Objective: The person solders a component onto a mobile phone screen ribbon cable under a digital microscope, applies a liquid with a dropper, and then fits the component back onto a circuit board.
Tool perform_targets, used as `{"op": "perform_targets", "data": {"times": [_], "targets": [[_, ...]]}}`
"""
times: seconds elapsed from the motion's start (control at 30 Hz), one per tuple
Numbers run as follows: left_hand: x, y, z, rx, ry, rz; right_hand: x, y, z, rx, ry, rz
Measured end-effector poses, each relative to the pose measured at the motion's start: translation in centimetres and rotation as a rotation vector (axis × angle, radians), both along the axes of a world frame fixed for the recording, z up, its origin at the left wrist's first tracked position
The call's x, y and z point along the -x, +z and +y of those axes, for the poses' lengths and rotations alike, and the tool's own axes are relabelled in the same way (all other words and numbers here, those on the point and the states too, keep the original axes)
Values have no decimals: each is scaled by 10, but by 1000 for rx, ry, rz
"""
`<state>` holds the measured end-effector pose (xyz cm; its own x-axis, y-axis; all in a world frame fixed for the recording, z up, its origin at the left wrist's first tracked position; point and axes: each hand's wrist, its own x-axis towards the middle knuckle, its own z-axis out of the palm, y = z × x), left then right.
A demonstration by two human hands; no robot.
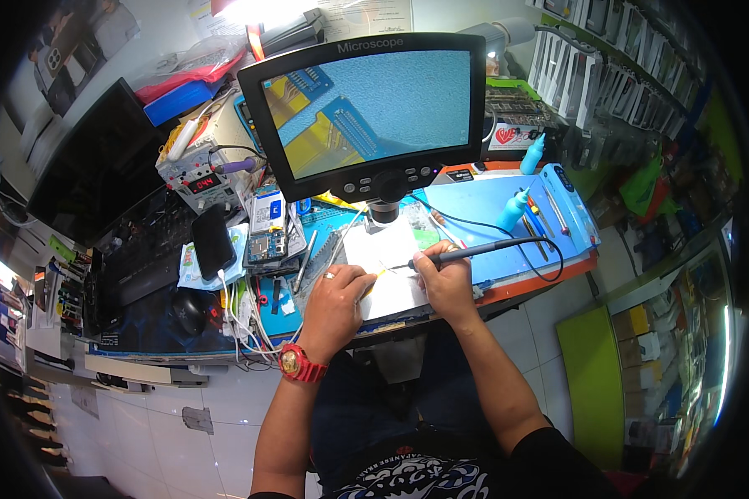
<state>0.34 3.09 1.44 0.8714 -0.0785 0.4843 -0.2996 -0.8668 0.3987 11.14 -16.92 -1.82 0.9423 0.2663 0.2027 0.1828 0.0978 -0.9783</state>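
My right hand (445, 283) is closed round the dark handle of a soldering iron (484, 248), its thin tip pointing left over a white work sheet (374, 249). A black cord loops from the handle's right end. My left hand (337, 298), with a red watch at its wrist, pinches the end of a small yellow flex cable (380, 275) on the same sheet. The iron's tip is close to the cable; whether they touch I cannot tell. Above, the microscope's screen (374, 112) shows yellow flex pieces with blue, pin-lined connectors, enlarged on a pale blue ground.
Blue dropper bottles (514, 209) and several hand tools (539, 216) are on a blue mat at right. Leftward lie a black phone (213, 241) with a white cable, phone boards (266, 241), a mouse (193, 311) and a power supply (204, 179). The microscope lens (383, 213) hangs above the sheet.
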Motion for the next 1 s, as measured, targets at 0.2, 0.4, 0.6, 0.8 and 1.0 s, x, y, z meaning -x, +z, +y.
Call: {"op": "perform_targets", "data": {"times": [0.2,0.4,0.6,0.8,1.0], "targets": [[0,0,0,-5,5,5,-1,1,0,22,7,-9],[-1,-1,0,-2,1,-6,0,1,0,9,14,0],[-1,-2,0,-1,-2,-12,0,2,-1,12,21,-4],[-1,-2,0,-1,-3,-15,0,2,0,8,18,-4],[-1,-1,0,-2,-2,-6,0,1,1,-9,3,-2]]}}
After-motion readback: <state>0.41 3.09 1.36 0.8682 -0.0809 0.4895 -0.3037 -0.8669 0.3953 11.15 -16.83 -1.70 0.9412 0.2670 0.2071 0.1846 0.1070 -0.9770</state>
